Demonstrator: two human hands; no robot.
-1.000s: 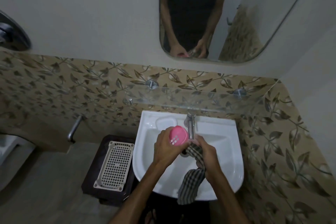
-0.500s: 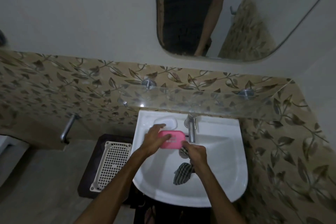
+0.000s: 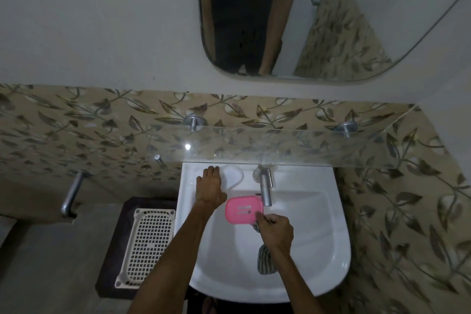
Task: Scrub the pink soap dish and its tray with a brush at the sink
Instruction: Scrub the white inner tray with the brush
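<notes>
The pink soap dish [image 3: 243, 210], with small slots in its face, lies over the back of the white sink [image 3: 318, 250] basin, just left of the steel tap [image 3: 265, 187]. My right hand [image 3: 276, 231] is closed on a checkered cloth [image 3: 265, 260] that hangs down into the basin. Its fingertips touch the dish's near right corner. I cannot tell whether the dish rests on the basin or is pinched. My left hand [image 3: 210, 186] lies flat and empty on the sink's back-left rim, beside the moulded soap recess [image 3: 233, 176]. No brush is visible.
A glass shelf [image 3: 293, 146] juts out just above the tap and the sink's back edge. A cream perforated plastic tray [image 3: 147, 242] lies on a dark stool left of the sink. A steel wall tap [image 3: 72, 192] sticks out at far left. A mirror hangs above.
My left hand has let go of the pink dish and moved to the back-left rim. The dish now sits lower, by my right hand's fingertips. The camera has tilted closer.
</notes>
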